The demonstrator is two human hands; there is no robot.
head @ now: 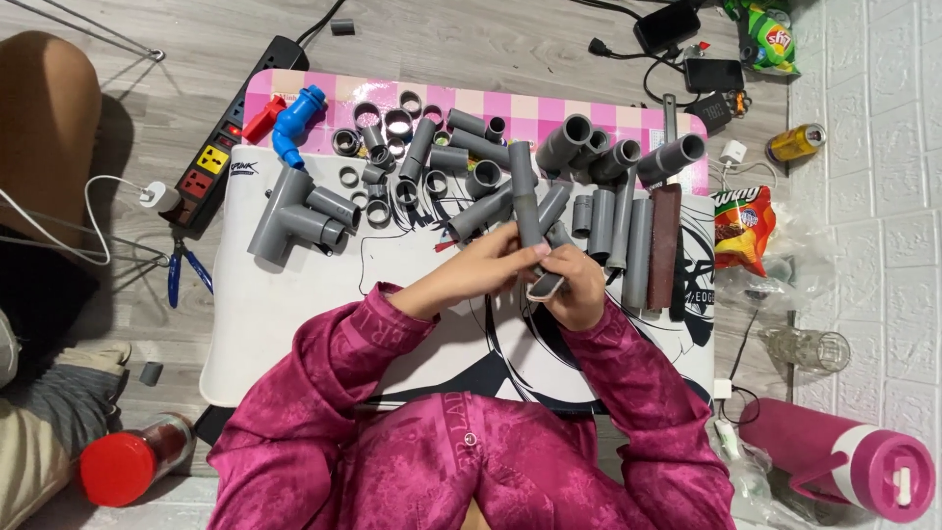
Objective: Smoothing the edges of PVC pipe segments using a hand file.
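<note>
While our left hand (481, 270) curls its fingers round a grey pipe (527, 211), our right hand (577, 285) pinches the pipe's lower end, fingers pressed together over it. That pipe stands nearly upright between both sets of fingertips, its top rising past them toward the pile. Beyond our fingers lies a heap of grey fittings (422, 162) on the white mat (294, 314); just right of our right fingers sit straight pipes (618, 231) side by side and a dark red strip (664, 245). Well left of our left fingers rest a tee joint (289, 221) and a blue valve (294, 118).
</note>
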